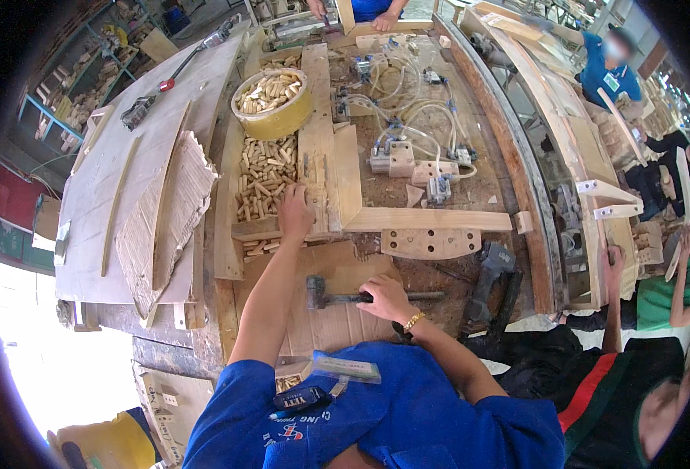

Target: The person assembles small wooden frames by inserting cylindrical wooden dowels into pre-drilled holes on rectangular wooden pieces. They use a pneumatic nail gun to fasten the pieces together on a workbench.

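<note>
My left hand (296, 211) reaches to the edge of a wooden trough full of short wooden dowels (265, 173). Its fingers are bunched together against the dowels, and whatever lies between the fingertips is hidden. Nearer to me, my right hand (388, 298) grips the handle of a mallet (316, 291) with a dark head, lying level above a sheet of cardboard (329, 324). Just beyond that hand, a drilled wooden piece (431, 242) lies along the wooden frame rail (431, 219).
A yellow round tub (274, 121) of dowels stands on the trough. Pneumatic clamps (392, 159) with clear hoses fill the jig. At right lies a nail gun (492, 273). Torn cardboard (165, 211) covers part of the left board. A co-worker's hands (384, 21) rest at the far edge.
</note>
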Tool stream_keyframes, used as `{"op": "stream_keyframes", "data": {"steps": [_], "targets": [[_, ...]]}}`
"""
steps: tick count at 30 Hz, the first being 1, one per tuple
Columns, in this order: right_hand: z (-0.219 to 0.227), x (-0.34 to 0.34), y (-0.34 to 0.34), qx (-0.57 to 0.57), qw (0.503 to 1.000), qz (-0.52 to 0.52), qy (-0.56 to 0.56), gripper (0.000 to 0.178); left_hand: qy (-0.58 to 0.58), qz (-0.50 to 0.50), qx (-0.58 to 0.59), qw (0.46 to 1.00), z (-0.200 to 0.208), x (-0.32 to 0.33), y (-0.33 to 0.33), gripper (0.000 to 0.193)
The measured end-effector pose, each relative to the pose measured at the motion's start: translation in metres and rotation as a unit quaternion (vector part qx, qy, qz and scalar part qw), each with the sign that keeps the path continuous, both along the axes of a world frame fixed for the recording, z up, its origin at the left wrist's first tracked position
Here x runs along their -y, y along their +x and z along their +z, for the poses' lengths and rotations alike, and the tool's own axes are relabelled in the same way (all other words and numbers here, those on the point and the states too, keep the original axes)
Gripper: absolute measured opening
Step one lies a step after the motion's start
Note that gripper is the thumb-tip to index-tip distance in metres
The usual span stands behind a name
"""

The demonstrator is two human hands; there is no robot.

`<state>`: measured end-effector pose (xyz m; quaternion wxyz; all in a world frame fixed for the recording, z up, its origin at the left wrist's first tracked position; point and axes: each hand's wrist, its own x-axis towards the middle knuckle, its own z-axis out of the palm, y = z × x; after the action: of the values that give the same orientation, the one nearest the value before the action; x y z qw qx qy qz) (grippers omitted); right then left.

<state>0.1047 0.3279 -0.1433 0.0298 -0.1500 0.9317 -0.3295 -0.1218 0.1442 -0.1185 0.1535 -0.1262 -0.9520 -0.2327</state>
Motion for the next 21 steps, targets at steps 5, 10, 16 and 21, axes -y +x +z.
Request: {"op": "stream_keyframes", "data": {"steps": [5, 10, 16, 21], "targets": [[-0.002, -0.004, 0.001, 0.007, 1.0, -0.009, 0.009, 0.034, 0.001, 0.019, 0.057, 0.998, 0.007, -0.011, 0.002, 0.025], [0.003, 0.0, 0.001, 0.016, 1.0, -0.005, 0.015, 0.037, 0.005, 0.008, 0.049, 0.999, 0.007, -0.002, 0.003, 0.027], [0.002, -0.001, 0.0, 0.004, 1.0, -0.002, 0.023, 0.037, 0.006, 0.012, 0.068, 0.998, 0.013, -0.006, 0.004, 0.027], [0.003, 0.0, 0.0, -0.006, 1.0, -0.001, 0.014, 0.035, 0.01, 0.02, 0.064, 0.998, 0.011, -0.005, 0.003, 0.028]]}}
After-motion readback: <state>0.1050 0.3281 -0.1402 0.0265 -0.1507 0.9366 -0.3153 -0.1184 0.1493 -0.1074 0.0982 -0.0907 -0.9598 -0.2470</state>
